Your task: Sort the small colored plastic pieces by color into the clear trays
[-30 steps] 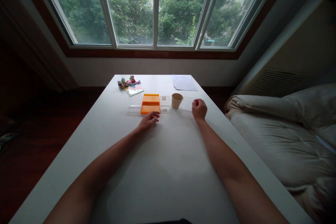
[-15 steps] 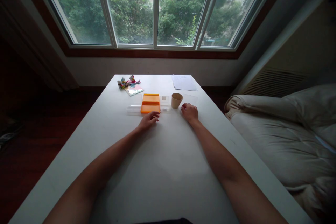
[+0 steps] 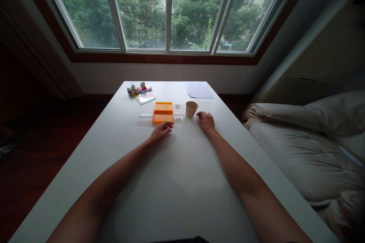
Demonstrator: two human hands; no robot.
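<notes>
Head view: both your arms reach over the white table (image 3: 176, 182).
Left hand (image 3: 162, 130): fingers loosely bent, no grasp seen; at the near edge of the orange plastic case (image 3: 163, 117), contact unclear.
Right hand (image 3: 206, 121): fingers curved, just right of the brown paper cup (image 3: 191, 109); cannot tell whether you pinch anything.
Cup: upright, between case and right hand.
Risk: a leftward nudge from your right fingertips could tip it.

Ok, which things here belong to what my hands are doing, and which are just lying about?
Probably in use, being nearest the hands:
orange tray, by your left hand
brown cup, by your right hand

Probably just lying about, farther back:
colourful figurines
flat packet
white papers
</notes>
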